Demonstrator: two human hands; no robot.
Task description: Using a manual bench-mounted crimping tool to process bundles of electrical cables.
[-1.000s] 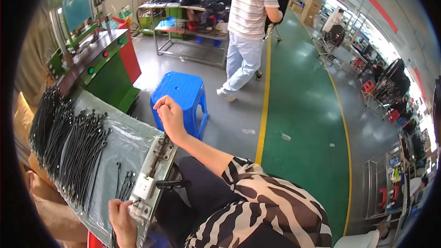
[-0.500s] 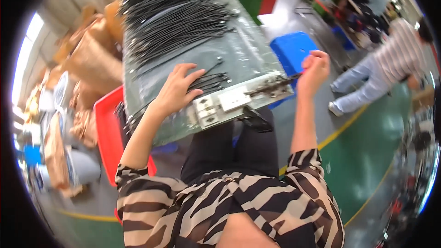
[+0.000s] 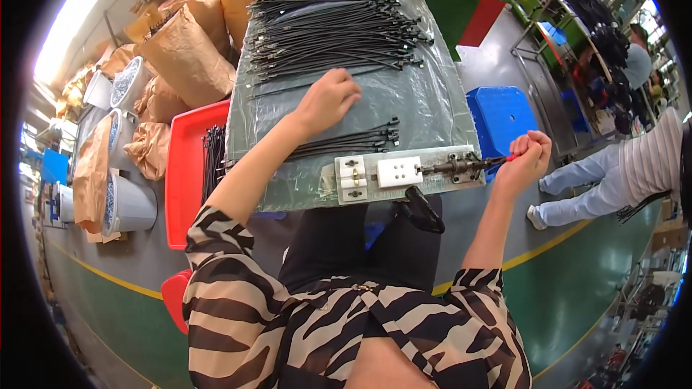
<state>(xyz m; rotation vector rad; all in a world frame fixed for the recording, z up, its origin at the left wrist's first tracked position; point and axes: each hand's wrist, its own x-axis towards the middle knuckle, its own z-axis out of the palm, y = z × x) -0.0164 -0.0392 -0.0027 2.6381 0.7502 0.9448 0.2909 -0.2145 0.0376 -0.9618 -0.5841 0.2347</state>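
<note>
My right hand (image 3: 530, 162) is closed around the red handle of a metal toggle clamp (image 3: 461, 166) at the right end of a fixture. The fixture has a white block (image 3: 398, 171) and a smaller white slotted block (image 3: 352, 179) on a pale base plate. My left hand (image 3: 328, 103) hovers over the sheeted tabletop with curled fingers, by a single black cable (image 3: 285, 88); what it pinches, if anything, is hidden. Nearer me lies a small bunch of black cables (image 3: 353, 139). Beyond the left hand, many more black cables (image 3: 331, 39) lie in rows.
A red tray (image 3: 189, 173) holding cables stands left of the table (image 3: 440, 94). To the right is a blue stool (image 3: 504, 119). A black lever (image 3: 422, 210) sticks out from the table's near edge. Paper sacks (image 3: 189, 54) and grey buckets (image 3: 133, 205) stand left; a person (image 3: 641, 166) is at right.
My left hand has moved away from the near cable bunch toward the far rows, and its spread fingers have curled. My right hand stays on the clamp handle. The view has shifted.
</note>
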